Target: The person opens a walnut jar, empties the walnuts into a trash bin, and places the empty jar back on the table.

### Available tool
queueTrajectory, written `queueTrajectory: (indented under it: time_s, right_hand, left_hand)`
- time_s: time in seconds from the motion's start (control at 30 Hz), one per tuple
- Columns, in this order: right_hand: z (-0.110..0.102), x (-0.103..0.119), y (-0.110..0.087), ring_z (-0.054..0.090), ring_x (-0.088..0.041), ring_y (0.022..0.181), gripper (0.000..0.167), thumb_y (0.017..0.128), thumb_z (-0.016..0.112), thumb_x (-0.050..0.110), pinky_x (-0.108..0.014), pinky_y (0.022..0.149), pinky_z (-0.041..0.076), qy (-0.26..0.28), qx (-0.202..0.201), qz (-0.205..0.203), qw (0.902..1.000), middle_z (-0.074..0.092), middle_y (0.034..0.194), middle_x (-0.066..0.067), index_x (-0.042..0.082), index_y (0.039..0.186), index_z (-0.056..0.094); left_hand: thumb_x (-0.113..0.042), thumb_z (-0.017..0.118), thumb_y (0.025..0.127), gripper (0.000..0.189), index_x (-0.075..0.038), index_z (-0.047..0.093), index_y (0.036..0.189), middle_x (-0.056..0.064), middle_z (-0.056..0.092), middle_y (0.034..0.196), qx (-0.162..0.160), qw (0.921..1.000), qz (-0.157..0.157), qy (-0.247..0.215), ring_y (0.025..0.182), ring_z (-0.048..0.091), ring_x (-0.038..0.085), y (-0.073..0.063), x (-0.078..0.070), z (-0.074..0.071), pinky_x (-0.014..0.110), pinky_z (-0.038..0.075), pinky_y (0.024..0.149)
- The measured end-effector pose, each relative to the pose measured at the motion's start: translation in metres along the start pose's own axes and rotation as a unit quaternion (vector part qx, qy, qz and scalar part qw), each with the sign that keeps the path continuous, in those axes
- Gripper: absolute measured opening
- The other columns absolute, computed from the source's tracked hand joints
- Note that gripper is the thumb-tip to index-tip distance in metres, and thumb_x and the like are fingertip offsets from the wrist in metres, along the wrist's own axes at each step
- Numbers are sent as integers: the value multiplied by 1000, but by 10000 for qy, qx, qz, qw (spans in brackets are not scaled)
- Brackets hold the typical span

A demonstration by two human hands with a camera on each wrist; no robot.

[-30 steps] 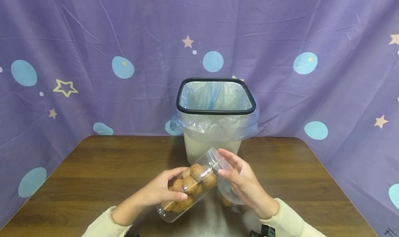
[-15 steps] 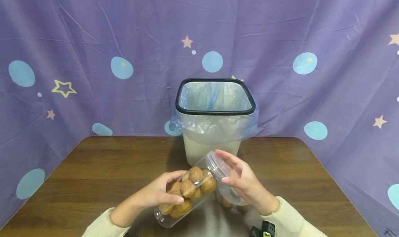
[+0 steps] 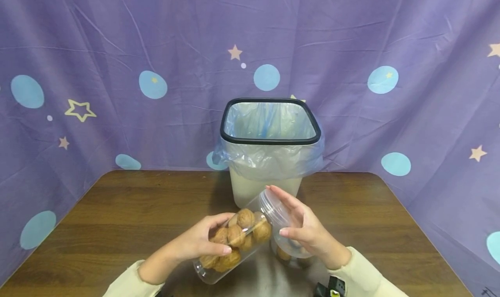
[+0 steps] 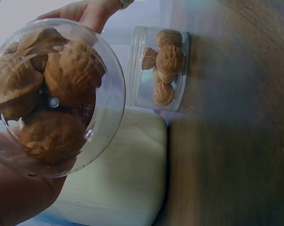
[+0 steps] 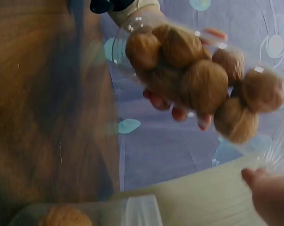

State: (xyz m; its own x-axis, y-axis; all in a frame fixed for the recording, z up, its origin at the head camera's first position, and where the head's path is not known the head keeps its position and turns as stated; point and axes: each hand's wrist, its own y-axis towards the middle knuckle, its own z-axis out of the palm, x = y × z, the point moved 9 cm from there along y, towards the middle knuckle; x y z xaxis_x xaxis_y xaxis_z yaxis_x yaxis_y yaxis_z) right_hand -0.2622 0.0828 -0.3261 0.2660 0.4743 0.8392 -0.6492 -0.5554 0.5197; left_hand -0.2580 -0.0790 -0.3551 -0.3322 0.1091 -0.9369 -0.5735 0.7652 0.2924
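Observation:
My left hand [image 3: 207, 240] grips a clear plastic jar [image 3: 212, 276] of walnuts [image 3: 235, 236], tilted with its mouth end up to the right. At that end my right hand [image 3: 308, 229] holds the clear lid [image 3: 272, 205], fingers at its upper edge and thumb lower down. The left wrist view looks at the held jar's round base [image 4: 111, 108], several walnuts behind it. Through the jar's side, walnuts [image 5: 205, 87] appear in the right wrist view, with left fingertips [image 5: 179, 114] beyond. Behind the right hand stands a second clear jar [image 4: 139, 94], also holding walnuts [image 4: 170, 59].
A pale bin [image 3: 267, 188] with a black rim [image 3: 269, 141] and a bluish bag liner [image 3: 273, 160] stands behind the hands. Everything is on a brown wooden table [image 3: 156, 197]. A purple patterned cloth [image 3: 187, 127] hangs behind and at both sides.
The jar has come slightly down and toward me. My right thumb has slid lower along the lid, while the fingers stay at its upper edge. The bin and second jar have not moved.

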Motion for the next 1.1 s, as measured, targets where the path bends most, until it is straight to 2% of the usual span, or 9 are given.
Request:
queueTrajectory:
  time_s: [0.1,0.2,0.33,0.43,0.67,0.9,1.1]
  right_hand:
    - [-2,-2,-1,33,-15,135,78,84,66,9,-24,109,30,-23,-353,97,9993,33,150,-7,-8,145,20]
    - [-6,-5,-4,42,-16,128,76,86,63,10,-25,104,37,-60,-880,443,9951,38,144,-11,-12,143,18]
    - [-10,-8,-11,47,-16,121,76,86,62,11,-24,101,40,27,-1619,1056,9811,34,143,-21,-12,142,17]
    - [-10,-8,-15,46,-15,121,77,85,63,13,-21,100,39,27,-1971,1391,9705,27,146,-26,-10,143,18]
    - [-8,-9,-19,43,-18,121,73,85,63,14,-20,99,40,-102,-2223,1723,9596,30,142,-27,-9,142,22]
    - [-9,-10,-19,40,-22,125,75,84,65,15,-19,99,39,-50,-2398,1665,9564,28,144,-30,-10,141,23]
    - [-10,-10,-17,40,-21,125,74,82,66,13,-19,99,40,11,-2542,1577,9542,30,143,-29,-11,140,25]
  left_hand:
    - [-8,68,79,56,4,48,129,10,63,108,-223,9994,-108,242,95,62,17,0,2,-4,37,55,82]
    - [-9,69,78,57,3,48,129,11,63,108,-417,9976,-220,498,95,62,17,0,4,-8,35,55,82]
    - [-9,71,77,58,2,48,129,14,62,108,-566,9952,-326,723,95,62,16,0,6,-11,34,54,82]
    - [-10,72,77,59,1,49,130,14,63,109,-678,9929,-425,878,95,62,16,0,7,-12,33,54,82]
    - [-13,75,75,61,-2,50,129,9,64,108,-907,9842,-524,1426,95,61,13,-1,8,-15,28,52,83]
    - [-17,77,75,61,-7,51,129,5,65,106,-1006,9776,-549,1767,92,62,11,-1,9,-16,27,52,80]
    - [-17,77,75,62,-6,51,129,5,65,106,-982,9767,-526,1832,92,62,11,0,10,-15,27,52,80]
